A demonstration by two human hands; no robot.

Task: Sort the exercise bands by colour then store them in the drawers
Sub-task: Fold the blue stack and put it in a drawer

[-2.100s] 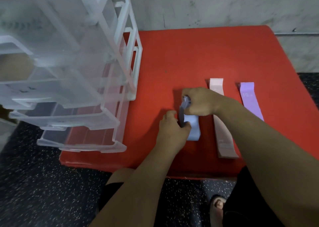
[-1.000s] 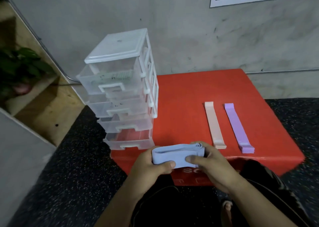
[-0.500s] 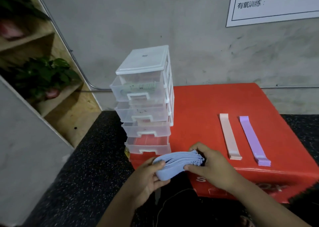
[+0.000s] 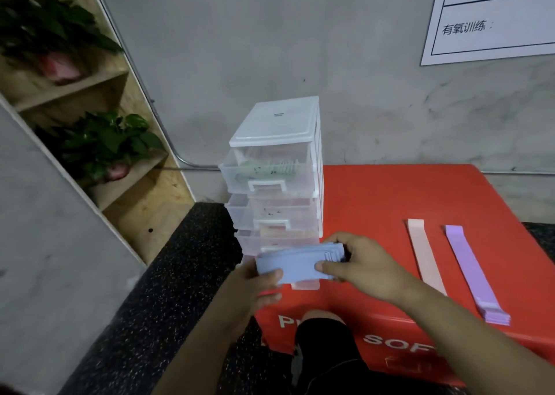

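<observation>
Pale-blue bands (image 4: 297, 267), folded thick, edges fanned at 3 o'clock. The left grip (image 4: 252, 286) and right grip (image 4: 360, 268) each close round an end. Bottom of the drawers (image 4: 270, 181) hidden behind.

We see a folded stack of pale blue flat elastic exercise bands (image 4: 297, 264) held level above the near left corner of the red padded block (image 4: 375, 202). The left hand (image 4: 252, 286) grips its left end and the right hand (image 4: 360, 265) pinches its layered right end. A long pale pink stack of bands (image 4: 425, 256) and a long lilac stack of bands (image 4: 471, 271) lie flat, side by side and apart, near the block's right edge, the lilac one reaching the near edge. A clear plastic four-drawer tower with a white lid (image 4: 276, 166) stands upright on the left edge. Its top drawer holds something greenish, and the blue stack partly hides its bottom drawer.
</observation>
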